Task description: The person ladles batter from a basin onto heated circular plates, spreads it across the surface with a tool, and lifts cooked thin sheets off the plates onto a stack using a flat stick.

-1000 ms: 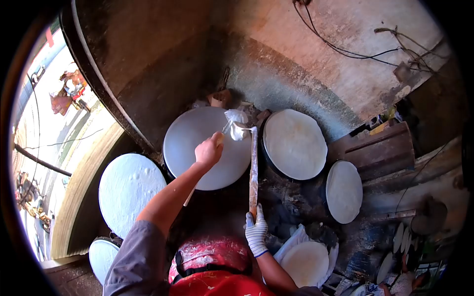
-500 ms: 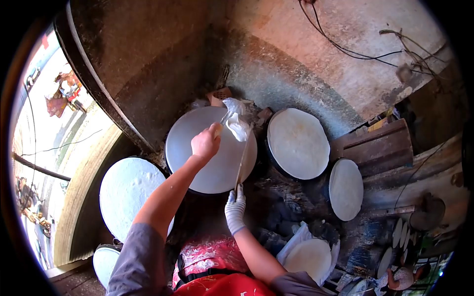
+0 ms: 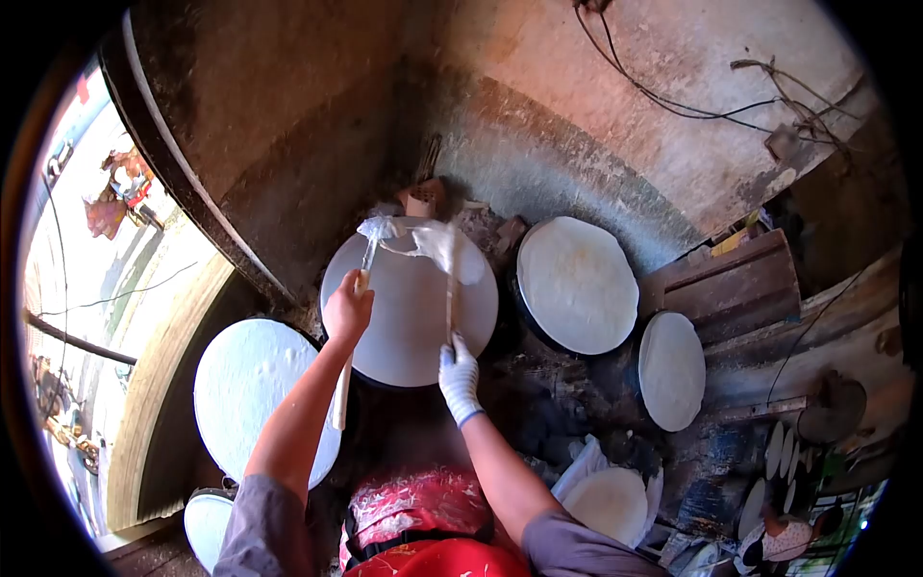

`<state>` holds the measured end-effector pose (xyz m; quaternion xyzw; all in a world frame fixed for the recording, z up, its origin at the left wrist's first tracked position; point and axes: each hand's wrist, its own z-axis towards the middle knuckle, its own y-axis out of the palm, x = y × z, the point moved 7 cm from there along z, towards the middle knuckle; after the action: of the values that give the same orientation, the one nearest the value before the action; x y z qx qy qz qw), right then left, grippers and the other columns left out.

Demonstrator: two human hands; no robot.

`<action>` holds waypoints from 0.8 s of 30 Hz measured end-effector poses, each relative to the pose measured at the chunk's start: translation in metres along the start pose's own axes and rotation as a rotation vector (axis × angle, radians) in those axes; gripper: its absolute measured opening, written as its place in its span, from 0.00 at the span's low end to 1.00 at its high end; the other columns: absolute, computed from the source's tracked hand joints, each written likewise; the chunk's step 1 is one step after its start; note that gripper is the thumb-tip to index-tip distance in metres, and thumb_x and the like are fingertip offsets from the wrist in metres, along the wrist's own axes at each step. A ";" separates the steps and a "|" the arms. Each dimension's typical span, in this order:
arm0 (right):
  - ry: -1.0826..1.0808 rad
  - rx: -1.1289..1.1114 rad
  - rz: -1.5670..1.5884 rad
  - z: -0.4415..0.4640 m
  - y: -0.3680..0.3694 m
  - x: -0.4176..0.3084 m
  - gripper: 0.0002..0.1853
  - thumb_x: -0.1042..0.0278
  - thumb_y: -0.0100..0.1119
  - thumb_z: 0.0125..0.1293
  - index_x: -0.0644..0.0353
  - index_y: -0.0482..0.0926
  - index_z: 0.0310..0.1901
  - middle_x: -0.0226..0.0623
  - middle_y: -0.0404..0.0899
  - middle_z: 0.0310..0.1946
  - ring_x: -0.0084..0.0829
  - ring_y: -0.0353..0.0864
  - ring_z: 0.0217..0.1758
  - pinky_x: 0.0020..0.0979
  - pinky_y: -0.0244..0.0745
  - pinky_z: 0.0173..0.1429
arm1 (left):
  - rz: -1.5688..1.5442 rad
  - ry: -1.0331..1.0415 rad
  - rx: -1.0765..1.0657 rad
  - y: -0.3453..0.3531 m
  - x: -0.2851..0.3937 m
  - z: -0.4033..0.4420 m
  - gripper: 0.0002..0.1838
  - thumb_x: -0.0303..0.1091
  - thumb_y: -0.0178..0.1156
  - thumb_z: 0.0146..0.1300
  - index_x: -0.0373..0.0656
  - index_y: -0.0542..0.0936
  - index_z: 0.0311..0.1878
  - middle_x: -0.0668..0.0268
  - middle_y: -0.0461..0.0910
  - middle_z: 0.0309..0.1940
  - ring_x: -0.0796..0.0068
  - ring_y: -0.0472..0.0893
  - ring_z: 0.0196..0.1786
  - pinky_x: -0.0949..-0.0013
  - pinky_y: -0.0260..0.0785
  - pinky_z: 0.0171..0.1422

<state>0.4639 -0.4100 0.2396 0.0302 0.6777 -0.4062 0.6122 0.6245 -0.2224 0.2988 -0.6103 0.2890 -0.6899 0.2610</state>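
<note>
My bare left hand [image 3: 348, 310] is closed round a long pale stick [image 3: 341, 392] with a wet white lump [image 3: 376, 229] on its far end. My right hand [image 3: 460, 378], in a striped white glove, grips a thin flat stick [image 3: 450, 310]. Whitish, sticky-looking stuff [image 3: 435, 240] clings to that stick's tip, and a ragged strand runs across toward the lump. Both tips are over the back part of a large round griddle [image 3: 399, 337] with a smooth pale surface. I cannot tell whether either tip touches it.
A round white-covered pan [image 3: 252, 385] stands at left, partly behind my left forearm. To the right are two more pale rounds [image 3: 577, 284] [image 3: 672, 372]. A pale disc [image 3: 606, 505] lies on cloth at lower right. Walls [image 3: 567, 144] rise behind; another person [image 3: 784, 540] is at far right.
My left hand has moved left and down, its stick now more upright. The white lump has shifted left, stretching a strand between the sticks. My right hand has moved slightly, its stick now nearly vertical.
</note>
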 end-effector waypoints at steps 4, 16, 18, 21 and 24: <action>-0.052 -0.155 -0.016 0.007 0.039 -0.006 0.20 0.63 0.50 0.63 0.63 0.70 0.56 0.51 0.73 0.51 0.48 0.72 0.56 0.35 0.65 0.60 | -0.127 -0.065 -0.001 0.002 -0.019 -0.011 0.24 0.39 0.60 0.50 0.49 0.73 0.52 0.54 0.80 0.30 0.52 0.79 0.35 0.57 0.71 0.39; -0.093 -0.246 0.110 0.020 0.026 0.011 0.18 0.65 0.55 0.62 0.62 0.73 0.53 0.46 0.76 0.49 0.41 0.75 0.53 0.31 0.66 0.59 | -0.297 -0.228 -0.023 -0.002 -0.035 -0.031 0.22 0.38 0.62 0.52 0.45 0.73 0.52 0.62 0.77 0.20 0.71 0.76 0.17 0.67 0.68 0.24; -0.087 -0.216 0.101 0.020 0.001 0.005 0.18 0.66 0.56 0.61 0.58 0.74 0.53 0.45 0.76 0.49 0.40 0.75 0.54 0.32 0.66 0.59 | -0.009 -0.157 0.023 -0.012 -0.022 -0.035 0.23 0.38 0.61 0.52 0.50 0.71 0.54 0.57 0.78 0.26 0.58 0.78 0.28 0.59 0.69 0.32; 0.013 -0.119 0.069 0.049 -0.027 0.040 0.18 0.68 0.53 0.62 0.65 0.72 0.53 0.47 0.75 0.50 0.39 0.74 0.55 0.31 0.66 0.60 | 0.161 -0.119 0.029 -0.019 -0.023 -0.039 0.25 0.38 0.59 0.52 0.55 0.69 0.56 0.52 0.79 0.32 0.49 0.78 0.36 0.53 0.69 0.38; -0.022 -0.300 0.182 0.053 0.001 0.038 0.17 0.69 0.54 0.62 0.66 0.73 0.52 0.46 0.76 0.49 0.37 0.75 0.54 0.29 0.66 0.59 | 0.157 -0.180 0.046 -0.019 -0.028 -0.047 0.24 0.37 0.59 0.52 0.54 0.70 0.55 0.53 0.79 0.33 0.50 0.78 0.36 0.53 0.69 0.39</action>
<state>0.4974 -0.4577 0.2114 -0.0046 0.7186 -0.2436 0.6514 0.5811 -0.1857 0.2888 -0.6393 0.2953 -0.6162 0.3528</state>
